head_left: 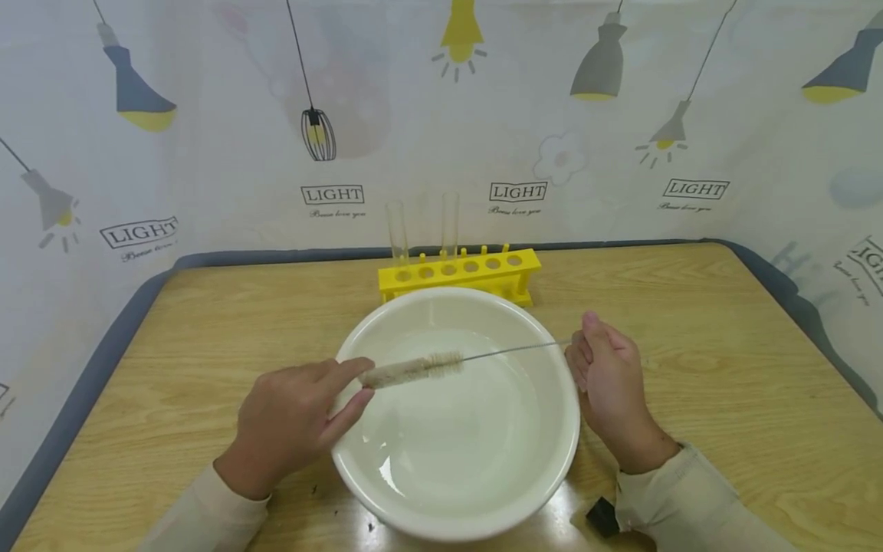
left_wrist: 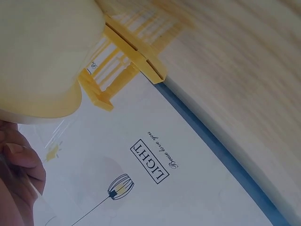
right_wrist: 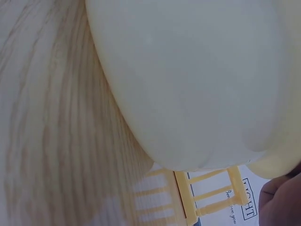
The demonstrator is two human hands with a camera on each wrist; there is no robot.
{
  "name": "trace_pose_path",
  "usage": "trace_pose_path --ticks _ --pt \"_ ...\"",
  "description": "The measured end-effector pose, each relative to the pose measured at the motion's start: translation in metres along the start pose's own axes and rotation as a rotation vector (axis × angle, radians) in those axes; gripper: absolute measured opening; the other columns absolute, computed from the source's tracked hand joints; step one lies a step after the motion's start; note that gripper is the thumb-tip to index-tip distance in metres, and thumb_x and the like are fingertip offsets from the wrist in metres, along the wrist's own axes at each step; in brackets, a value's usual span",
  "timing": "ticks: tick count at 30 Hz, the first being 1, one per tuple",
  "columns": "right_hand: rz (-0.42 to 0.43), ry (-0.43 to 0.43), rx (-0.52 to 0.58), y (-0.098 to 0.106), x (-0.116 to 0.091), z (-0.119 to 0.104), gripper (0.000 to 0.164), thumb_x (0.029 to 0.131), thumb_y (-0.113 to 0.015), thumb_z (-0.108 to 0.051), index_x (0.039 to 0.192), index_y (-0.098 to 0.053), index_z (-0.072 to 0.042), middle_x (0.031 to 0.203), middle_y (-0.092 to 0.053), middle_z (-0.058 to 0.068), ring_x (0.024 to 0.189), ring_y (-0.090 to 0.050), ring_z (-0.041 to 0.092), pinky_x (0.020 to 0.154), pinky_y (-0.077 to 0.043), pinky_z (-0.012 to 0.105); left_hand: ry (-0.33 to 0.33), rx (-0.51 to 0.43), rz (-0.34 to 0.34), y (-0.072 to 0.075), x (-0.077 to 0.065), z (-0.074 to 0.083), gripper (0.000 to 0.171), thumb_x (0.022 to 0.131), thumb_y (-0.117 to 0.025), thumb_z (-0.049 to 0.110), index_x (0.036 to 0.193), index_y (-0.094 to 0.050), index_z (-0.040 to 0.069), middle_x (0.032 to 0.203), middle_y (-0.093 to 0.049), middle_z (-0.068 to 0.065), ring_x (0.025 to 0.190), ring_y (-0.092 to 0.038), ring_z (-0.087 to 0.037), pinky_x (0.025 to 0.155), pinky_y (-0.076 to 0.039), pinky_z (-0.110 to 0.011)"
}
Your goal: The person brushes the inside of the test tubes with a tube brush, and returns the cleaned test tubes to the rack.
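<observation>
A person seated or standing at a wood-grain worktop (head_left: 717,322) works with two bare hands above a round, cream-white basin (head_left: 455,529). The left hand (head_left: 293,414), coming in from the lower left, has its grip clamped on a clear test tube (head_left: 396,373), with the thumb below and the forefinger above; the tube's far end is hidden by the hand. Part of the bristled head of a test tube brush (head_left: 447,363) lies inside the tube, and the rest of the bristles stick out of its mouth. The brush's thin, twisted-wire handle (head_left: 513,350) runs to the right, rising slightly, and its end is pinched in the right hand (head_left: 610,383), whose fingers are curled with the thumb uppermost. Tube and brush form nearly one line across the basin, above what appears to be clear liquid with bright reflections.

Just behind the basin stands a yellow test tube rack (head_left: 527,262) with a row of round holes. Two more clear tubes (head_left: 450,222) stand upright in it, in the first and third holes from the left. A small black object (head_left: 602,517) is beside the right sleeve (head_left: 679,498), and the left sleeve (head_left: 214,514) is similarly pale. Beyond the worktop hangs a whitish backdrop (head_left: 414,153) printed with lamps and the word "LIGHT".
</observation>
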State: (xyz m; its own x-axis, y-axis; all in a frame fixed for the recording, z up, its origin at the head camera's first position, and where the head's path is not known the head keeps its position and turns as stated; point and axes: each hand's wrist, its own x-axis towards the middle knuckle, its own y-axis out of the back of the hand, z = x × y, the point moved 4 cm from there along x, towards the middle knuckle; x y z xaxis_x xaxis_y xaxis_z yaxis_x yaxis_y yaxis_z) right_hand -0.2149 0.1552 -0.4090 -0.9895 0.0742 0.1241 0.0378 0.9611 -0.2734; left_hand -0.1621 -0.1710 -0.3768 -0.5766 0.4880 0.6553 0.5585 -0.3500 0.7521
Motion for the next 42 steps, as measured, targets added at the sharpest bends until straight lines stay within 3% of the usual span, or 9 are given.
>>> trace_pose_path --ticks 16,37,42 --pt "-0.088 -0.052 0.117 -0.0002 0.0012 0.0009 0.046 0.099 -0.038 -0.029 0.058 -0.026 -0.012 0.049 -0.025 -0.005 0.037 -0.031 0.004 0.04 -0.013 0.026 -0.001 -0.013 0.001 0.0012 0.0006 0.0007 0.039 0.095 -0.036 0.045 0.106 -0.065 0.021 0.067 -0.063 0.004 0.046 -0.049 -0.009 0.038 -0.035 -0.025" --pt "-0.075 -0.135 0.198 0.0026 0.0023 -0.0009 0.046 0.098 -0.039 -0.031 0.059 -0.025 -0.012 0.048 -0.026 -0.004 0.039 -0.026 0.012 0.043 -0.013 0.027 -0.014 -0.017 0.032 0.0014 0.0012 0.0018 0.038 0.094 -0.038 0.045 0.104 -0.065 0.021 0.064 -0.059 0.005 0.043 -0.047 -0.009 0.038 -0.034 -0.025" --pt "-0.057 -0.083 0.182 0.0065 0.0064 -0.0049 0.046 0.099 -0.038 -0.03 0.058 -0.025 -0.012 0.046 -0.027 -0.004 0.038 -0.024 0.013 0.046 -0.012 0.028 -0.003 -0.024 0.028 0.0017 0.0008 0.0007 0.037 0.094 -0.038 0.045 0.105 -0.066 0.022 0.064 -0.06 0.005 0.044 -0.046 -0.009 0.038 -0.034 -0.025"
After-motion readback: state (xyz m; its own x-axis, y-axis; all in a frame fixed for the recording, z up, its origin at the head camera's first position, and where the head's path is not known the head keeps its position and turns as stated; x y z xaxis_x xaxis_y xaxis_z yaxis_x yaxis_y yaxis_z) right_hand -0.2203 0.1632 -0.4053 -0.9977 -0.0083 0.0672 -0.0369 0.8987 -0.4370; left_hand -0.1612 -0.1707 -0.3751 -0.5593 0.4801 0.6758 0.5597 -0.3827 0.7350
